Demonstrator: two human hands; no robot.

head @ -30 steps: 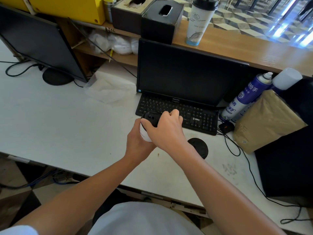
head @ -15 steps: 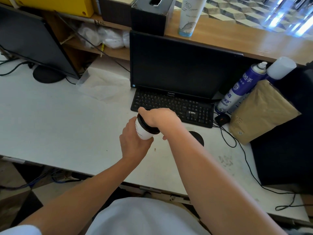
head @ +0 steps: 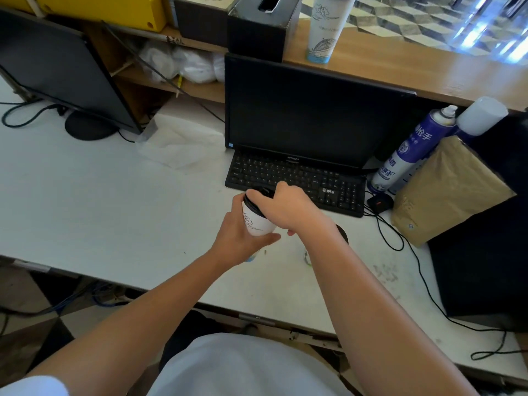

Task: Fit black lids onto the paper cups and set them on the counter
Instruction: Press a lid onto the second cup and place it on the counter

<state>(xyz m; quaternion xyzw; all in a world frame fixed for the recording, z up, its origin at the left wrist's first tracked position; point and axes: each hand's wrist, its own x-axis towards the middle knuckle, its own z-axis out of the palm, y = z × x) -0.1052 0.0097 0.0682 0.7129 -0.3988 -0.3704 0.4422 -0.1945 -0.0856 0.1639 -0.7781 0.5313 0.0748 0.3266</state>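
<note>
since this thin paper cup [head: 255, 222] would likely crumple if squeezed, my left hand [head: 238, 238] wraps loosely round its lower wall above the desk [head: 100, 201], while my right hand [head: 288, 208] curls closed over the black lid [head: 257, 200], pressing its rim down.

Tilted white paper cup [head: 255, 221] wears black lid [head: 254, 200]; lidded cup [head: 324, 30] stands on counter [head: 400, 64].

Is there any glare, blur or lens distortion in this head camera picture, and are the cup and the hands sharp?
Head view: strong blue-white glare at the top right; wide-angle bending curves the wooden counter; paper cup, black lid, left hand and right hand are evenly lit, only slightly soft.
</note>
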